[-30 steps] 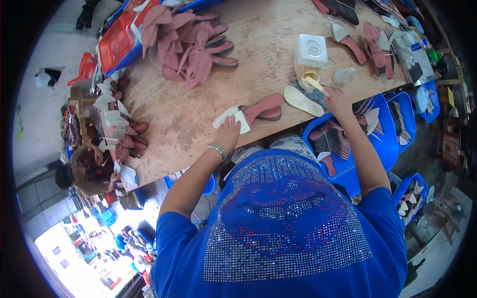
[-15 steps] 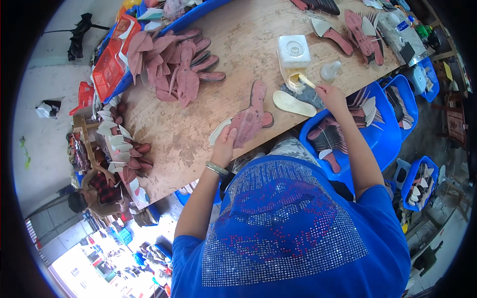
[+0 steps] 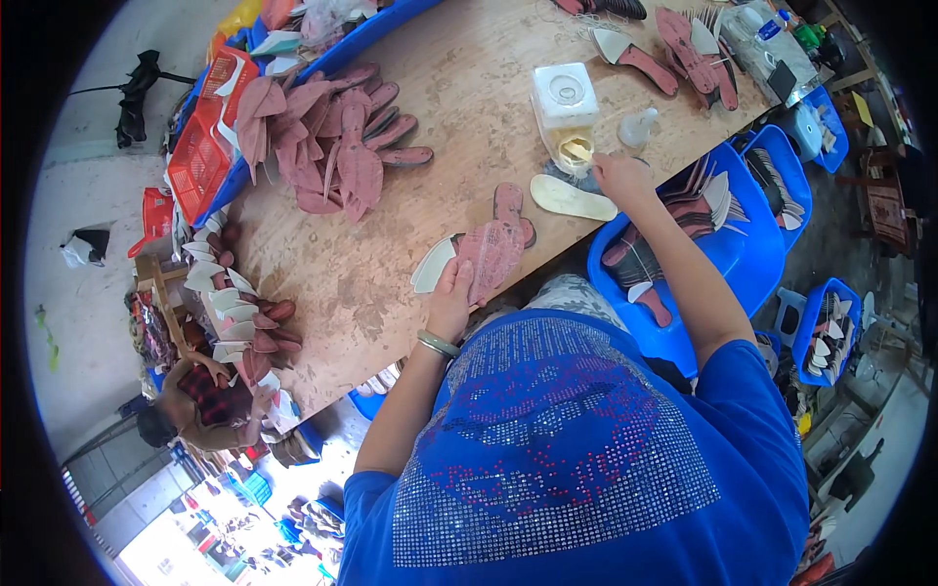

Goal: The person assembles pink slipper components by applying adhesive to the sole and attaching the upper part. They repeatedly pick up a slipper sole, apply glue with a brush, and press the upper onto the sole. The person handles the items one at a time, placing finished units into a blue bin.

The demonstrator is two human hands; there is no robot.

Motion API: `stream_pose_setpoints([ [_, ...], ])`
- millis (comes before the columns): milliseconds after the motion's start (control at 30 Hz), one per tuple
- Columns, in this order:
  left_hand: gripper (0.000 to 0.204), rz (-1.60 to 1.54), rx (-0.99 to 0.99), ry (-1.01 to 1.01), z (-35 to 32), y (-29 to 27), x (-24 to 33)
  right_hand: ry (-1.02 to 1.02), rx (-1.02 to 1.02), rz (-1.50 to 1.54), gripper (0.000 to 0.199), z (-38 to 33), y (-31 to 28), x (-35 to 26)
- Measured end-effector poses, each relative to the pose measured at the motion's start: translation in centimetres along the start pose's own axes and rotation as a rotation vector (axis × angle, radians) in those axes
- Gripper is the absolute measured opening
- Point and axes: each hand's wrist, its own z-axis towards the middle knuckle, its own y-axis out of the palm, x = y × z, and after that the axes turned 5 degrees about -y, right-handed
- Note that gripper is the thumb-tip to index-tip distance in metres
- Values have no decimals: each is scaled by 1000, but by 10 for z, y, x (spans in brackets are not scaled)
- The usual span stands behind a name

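My left hand (image 3: 451, 298) is closed on the wide end of a pink shoe insole (image 3: 491, 256), its narrow heel end pointing away from me. A white, pointed sole piece (image 3: 433, 267) shows beside that hand; I cannot tell whether it is held too. My right hand (image 3: 622, 178) grips a pale brush (image 3: 578, 152), whose tip is inside the mouth of a glue container (image 3: 571, 164) with yellowish contents. Right behind that mouth stands a white block-like plastic tub (image 3: 565, 96). Just in front of the container lies a cream sole (image 3: 572, 198).
A heap of pink insoles (image 3: 360, 166) covers the table's far left, beside red baskets (image 3: 200, 161). A small clear bottle (image 3: 637, 127) stands right of the tub. Blue bins (image 3: 718, 256) of soles sit at the right edge. At left, a co-worker (image 3: 210, 396) handles a row of soles (image 3: 234, 303).
My right hand has moved closer to the glue container, with the brush deeper in its mouth. The insole in my left hand has turned and come lower. The co-worker's arm has reached to the table edge.
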Motion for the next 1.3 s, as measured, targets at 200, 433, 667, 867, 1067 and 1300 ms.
stream_pose_setpoints([
  [200, 30, -70, -50, -66, -9, -8, -8, -50, 125, 13, 15, -25, 5, 4],
  [433, 30, -90, -41, -96, 0, -29, -36, 194, -15, 245, 25, -61, -3, -17],
  [667, 37, -231, -50, -146, -12, -25, -5, 221, 171, 224, 25, -49, 15, 3],
  [867, 41, -323, -88, -108, -18, -33, 2, 236, 141, 391, 28, -54, 0, -22],
  [1067, 39, -359, -116, -95, -9, -24, 15, 391, -15, 535, 30, -49, -9, -17],
  [1300, 35, -437, -120, -113, -16, -13, 26, 432, -113, 1221, 26, -79, -78, -71],
])
